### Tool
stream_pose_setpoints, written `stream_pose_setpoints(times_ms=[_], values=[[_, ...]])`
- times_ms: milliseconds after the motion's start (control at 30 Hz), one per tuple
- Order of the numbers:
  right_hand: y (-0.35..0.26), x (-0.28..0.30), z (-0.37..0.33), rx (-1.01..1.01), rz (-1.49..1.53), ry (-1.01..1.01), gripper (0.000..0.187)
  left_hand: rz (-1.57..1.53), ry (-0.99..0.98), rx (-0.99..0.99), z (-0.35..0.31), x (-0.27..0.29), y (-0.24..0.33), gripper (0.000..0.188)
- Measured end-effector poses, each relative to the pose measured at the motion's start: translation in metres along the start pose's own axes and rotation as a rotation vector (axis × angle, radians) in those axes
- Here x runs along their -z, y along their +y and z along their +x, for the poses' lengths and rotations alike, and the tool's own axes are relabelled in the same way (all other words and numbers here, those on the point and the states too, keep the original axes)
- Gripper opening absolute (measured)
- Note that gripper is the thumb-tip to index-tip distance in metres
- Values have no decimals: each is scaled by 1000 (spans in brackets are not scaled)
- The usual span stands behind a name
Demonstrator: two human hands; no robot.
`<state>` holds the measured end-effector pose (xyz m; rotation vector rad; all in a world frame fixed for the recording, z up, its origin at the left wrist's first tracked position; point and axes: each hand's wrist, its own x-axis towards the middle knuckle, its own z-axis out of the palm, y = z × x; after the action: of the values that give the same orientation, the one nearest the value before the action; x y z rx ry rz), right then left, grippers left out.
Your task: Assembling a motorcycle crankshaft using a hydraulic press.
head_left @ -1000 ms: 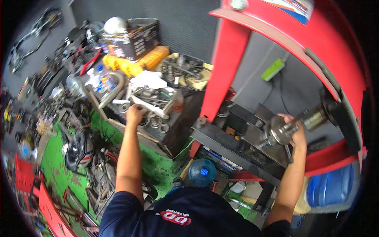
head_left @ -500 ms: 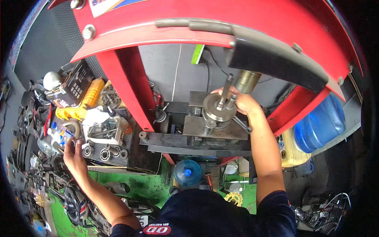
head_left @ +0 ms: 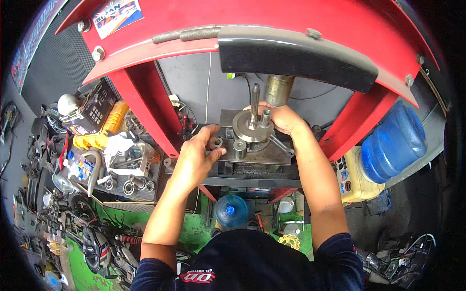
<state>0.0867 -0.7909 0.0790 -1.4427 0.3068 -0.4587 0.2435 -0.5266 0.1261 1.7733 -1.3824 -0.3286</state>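
Note:
A steel crankshaft web (head_left: 247, 128) rests on plates in the press, its long shaft (head_left: 255, 104) and a shorter pin (head_left: 265, 119) pointing up. A connecting rod (head_left: 280, 145) juts from under the disc toward the right. My right hand (head_left: 286, 119) curls round the far right side of the crankshaft, its fingers partly hidden behind the pin. Left of the disc, my left hand (head_left: 196, 151) grips a small steel sleeve (head_left: 218, 142) between thumb and fingers. A short metal cylinder (head_left: 240, 150) stands on the plate (head_left: 264, 154) in front of the disc.
The red press frame (head_left: 150, 104) surrounds the work, with its ram (head_left: 279, 89) hanging above and behind the pin. Bearings (head_left: 128, 187) and a parts tray (head_left: 128, 165) occupy the left bench. A blue water jug (head_left: 395, 145) is at the right, another (head_left: 231, 212) below.
My left hand has come from the left bench to the press, now with the sleeve in its fingers. My right hand stays at the crankshaft. The whole view has shifted.

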Motion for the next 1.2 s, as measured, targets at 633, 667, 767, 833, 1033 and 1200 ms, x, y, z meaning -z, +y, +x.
stream_pose_setpoints(times_ms=[633, 667, 767, 833, 1033, 1200], values=[[-7, -3, -3, -1, 20, -31, 26, -468, -165, 379, 50, 7, -56, 55], [-7, -4, -3, 16, 3, -19, 25, -468, -110, 375, 46, 6, -59, 55], [-7, -5, -3, 45, -15, -10, 26, -509, -67, 351, 53, 5, -63, 48], [-6, -5, -2, 29, 1, 8, 27, -543, -169, 275, 68, 2, -62, 40], [-6, -6, -2, -9, 15, 1, 28, -525, -318, 308, 104, -22, -45, 37], [-7, -6, -2, 16, 13, -15, 27, -538, -500, 334, 117, -26, -35, 29]])
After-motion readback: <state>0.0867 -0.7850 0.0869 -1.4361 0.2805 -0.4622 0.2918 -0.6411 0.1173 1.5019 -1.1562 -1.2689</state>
